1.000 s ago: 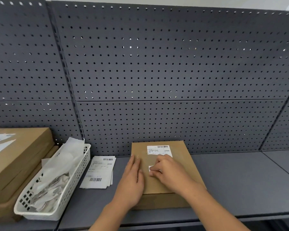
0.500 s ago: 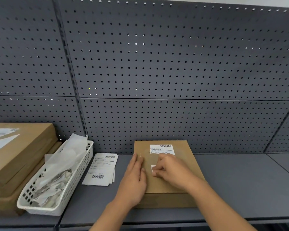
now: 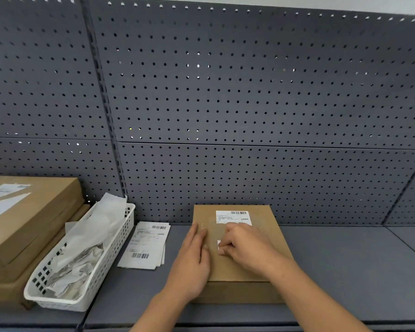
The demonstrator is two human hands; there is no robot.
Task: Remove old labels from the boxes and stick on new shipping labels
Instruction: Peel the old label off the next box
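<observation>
Two hands work on our cardboard box (image 3: 235, 264), which lies flat on the grey shelf (image 3: 345, 271) against the pegboard. Our left hand (image 3: 192, 264) rests flat, fingers extended, along the box's left edge. Our right hand (image 3: 247, 250) has fingers curled, pinching a corner of the white label (image 3: 233, 216) on top. Beside the box lie loose new labels (image 3: 145, 248), then a white basket (image 3: 115, 245) of peeled scraps.

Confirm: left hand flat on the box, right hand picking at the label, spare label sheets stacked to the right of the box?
Not quite. In the head view the spare label sheets lie left of the box, between it and the white basket. Left hand flat and right hand picking at the label are correct.
</observation>
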